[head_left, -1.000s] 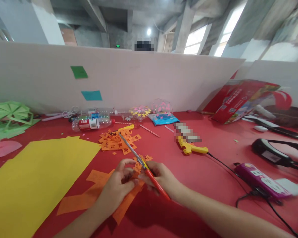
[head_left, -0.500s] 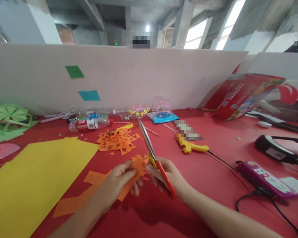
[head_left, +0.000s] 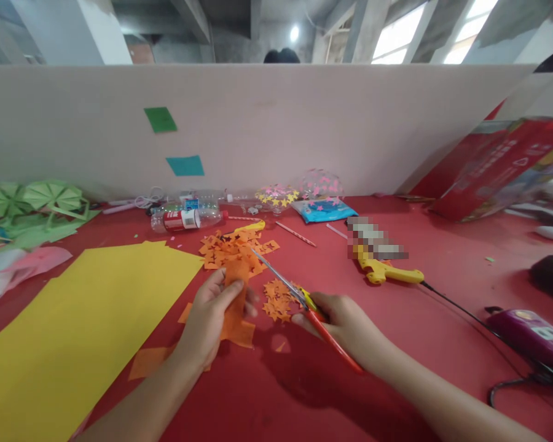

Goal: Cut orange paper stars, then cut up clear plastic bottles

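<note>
My left hand (head_left: 216, 310) is closed on a folded strip of orange paper (head_left: 236, 279), thumb on its near face. In my right hand (head_left: 345, 319) are scissors (head_left: 320, 328) with red and yellow handles; the blades point up and left, close to the strip but apart from it. Below the blades lies a small heap of cut orange stars (head_left: 278, 299). Behind my left hand is a pile of orange scraps (head_left: 230, 248) with star-shaped holes. More orange paper pieces (head_left: 150, 362) lie partly under my left forearm.
Yellow sheets (head_left: 87, 313) cover the left of the red table. Plastic bottles (head_left: 182, 220), a blue packet (head_left: 325, 210) and star-covered clear shapes (head_left: 321, 183) line the white partition (head_left: 267, 123). A yellow glue gun (head_left: 387, 270) with a cord lies right. Green paper fans (head_left: 50, 196) stand far left.
My left hand has turned the orange strip upright. The stars by my fingers now lie on the table. The scissors have tilted further left, and the view has swung left.
</note>
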A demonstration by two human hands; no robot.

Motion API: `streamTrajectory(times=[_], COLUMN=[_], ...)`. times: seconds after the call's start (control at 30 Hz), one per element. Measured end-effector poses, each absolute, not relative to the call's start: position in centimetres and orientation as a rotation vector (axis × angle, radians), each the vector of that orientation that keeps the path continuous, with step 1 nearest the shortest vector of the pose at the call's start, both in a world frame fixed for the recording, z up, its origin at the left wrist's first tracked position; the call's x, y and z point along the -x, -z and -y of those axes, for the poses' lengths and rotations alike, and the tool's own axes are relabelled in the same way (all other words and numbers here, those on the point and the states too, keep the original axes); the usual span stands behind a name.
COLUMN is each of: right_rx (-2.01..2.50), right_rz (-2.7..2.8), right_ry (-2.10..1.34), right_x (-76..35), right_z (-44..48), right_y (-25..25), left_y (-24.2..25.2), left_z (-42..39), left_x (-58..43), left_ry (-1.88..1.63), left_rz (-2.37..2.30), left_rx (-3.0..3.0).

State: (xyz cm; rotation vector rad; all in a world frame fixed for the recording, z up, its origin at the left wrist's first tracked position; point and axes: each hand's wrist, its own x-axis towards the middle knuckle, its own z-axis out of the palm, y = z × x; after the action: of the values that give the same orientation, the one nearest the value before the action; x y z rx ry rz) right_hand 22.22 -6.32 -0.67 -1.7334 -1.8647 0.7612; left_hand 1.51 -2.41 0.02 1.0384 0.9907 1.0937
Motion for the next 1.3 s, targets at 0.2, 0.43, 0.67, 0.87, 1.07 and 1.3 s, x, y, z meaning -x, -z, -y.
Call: streamTrajectory(times=[0.2, 0.43, 0.67, 0.87, 1.07, 1.3], right_rx=[1.688, 1.756, 1.685, 1.701, 1.65, 1.608], right_rz=[1.913, 1.987, 1.972, 1.965, 1.954, 1.962], right_ry=[-0.855, -0.858, -1.046, -1.138, -1.223, -1.253], right_x=[-21.9, -22.2, -22.4, -22.5, -22.5, -22.6], right_z=[7.0, 7.2, 7.4, 7.3, 7.4, 7.7], right_y=[-0.2, 0.0, 0.0, 0.2, 0.3, 0.3], left_y=[0.3, -0.1, -1.0, -1.2, -1.5, -1.3], left_z=[2.6, 2.5, 2.1, 2.1, 2.2, 2.0], left_x=[-1.5, -1.1, -0.3, 0.0, 0.1, 0.2], left_ry=[-1.116, -1.072, -1.008, -1.03, -1.007, -1.0], left_rz=[-0.994, -1.051, -1.063, -1.083, -1.106, -1.084], left_rx=[-1.096, -1.306, -1.407, -1.387, -1.287, -1.237])
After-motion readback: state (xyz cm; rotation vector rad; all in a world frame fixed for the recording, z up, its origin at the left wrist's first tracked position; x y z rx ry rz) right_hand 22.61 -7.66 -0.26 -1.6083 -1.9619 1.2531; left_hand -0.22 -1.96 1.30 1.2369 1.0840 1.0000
